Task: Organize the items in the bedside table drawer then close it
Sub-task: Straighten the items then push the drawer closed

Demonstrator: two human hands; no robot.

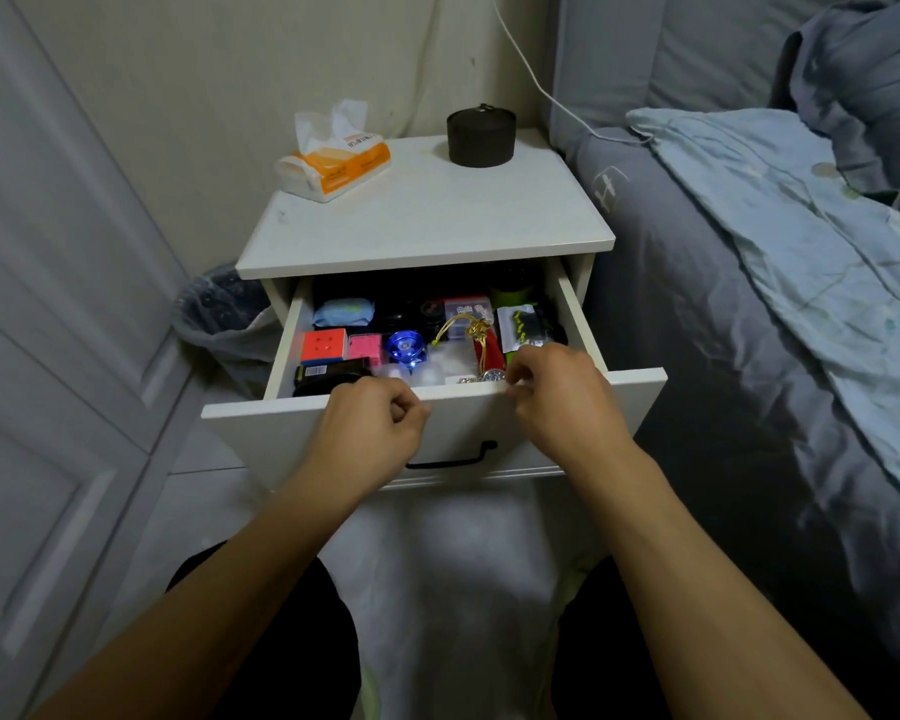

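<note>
Head view: left hand (372, 426) loosely curled, holding nothing, right hand (552, 389) pinching something unclear — both at drawer (292, 426) front edge, items just beyond.

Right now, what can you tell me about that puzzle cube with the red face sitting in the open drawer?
The small plastic puzzle cube with a red face shows a red side split into small squares, with a blue side on its left edge. It sits upright in the left part of the open white bedside drawer, close beside a pink box on its right and just behind a black box. Neither hand touches it; the left hand is at the drawer's front edge, nearer the camera.
</note>
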